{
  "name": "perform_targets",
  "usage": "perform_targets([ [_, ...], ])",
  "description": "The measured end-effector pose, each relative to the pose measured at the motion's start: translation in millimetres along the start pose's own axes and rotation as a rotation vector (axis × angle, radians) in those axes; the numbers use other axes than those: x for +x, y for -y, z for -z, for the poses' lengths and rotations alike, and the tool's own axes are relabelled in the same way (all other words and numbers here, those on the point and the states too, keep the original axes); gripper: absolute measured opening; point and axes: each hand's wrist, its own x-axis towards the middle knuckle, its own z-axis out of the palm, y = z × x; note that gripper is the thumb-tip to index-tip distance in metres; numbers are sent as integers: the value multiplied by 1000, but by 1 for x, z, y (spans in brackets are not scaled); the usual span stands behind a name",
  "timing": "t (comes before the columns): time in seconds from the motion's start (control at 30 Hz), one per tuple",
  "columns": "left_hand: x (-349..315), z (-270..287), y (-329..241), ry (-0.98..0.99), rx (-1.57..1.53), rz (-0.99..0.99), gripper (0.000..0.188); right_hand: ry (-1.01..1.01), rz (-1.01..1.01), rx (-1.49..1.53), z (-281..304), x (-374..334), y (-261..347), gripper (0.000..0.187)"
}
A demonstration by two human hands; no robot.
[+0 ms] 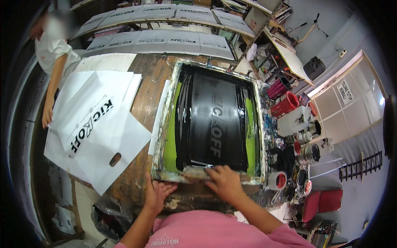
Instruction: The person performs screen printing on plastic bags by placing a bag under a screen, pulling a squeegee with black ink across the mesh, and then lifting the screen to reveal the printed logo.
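A screen-printing frame (167,124) lies on the worktable, its mesh green at the sides and coated with black ink (194,111) in the middle. Dark lettering shows through the ink. At the frame's near edge my right hand (225,182) grips a squeegee (196,173), slightly smeared by motion. My left hand (159,194) is beside the frame's near left corner, fingers spread, holding nothing. Left of the frame lies a stack of white printed bags (95,120), the top one turned at an angle with an oval handle hole.
Another person's hand (47,115) touches the bag stack's left edge. Racks (161,25) of printed bags stand beyond the table (140,103). Ink tubs, cans and a red container (285,103) crowd its right side. A red chair (322,204) stands at lower right.
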Motion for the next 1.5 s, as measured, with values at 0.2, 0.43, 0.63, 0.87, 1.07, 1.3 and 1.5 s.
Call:
perform_targets([
  [0.2, -5, 20, 21, -57, 21, 5, 72, -170, 91, -12, -19, 62, -43, 66],
  [0.43, -14, 29, 28, -14, 29, -35, 78, -351, 104, -128, -12, 222, -129, 54],
  [0.63, -6, 51, 36, 247, -120, -153, 60, -377, 90, -175, 9, 321, -183, 39],
  [0.87, 5, 54, 41, 314, -109, -197, 79, 81, 88, 4, 75, 219, -124, 48],
  [1.07, 0, 30, 23, 370, -73, -296, 89, 18, 63, 47, 61, 26, -24, 44],
  [1.3, -26, -42, -66, 699, 26, -441, 121, -567, 63, -208, 122, 1, 23, 45],
  [1.5, 12, -86, -84, 247, 1195, -800, 108, -790, 120, -270, 203, 55, 21, 24],
])
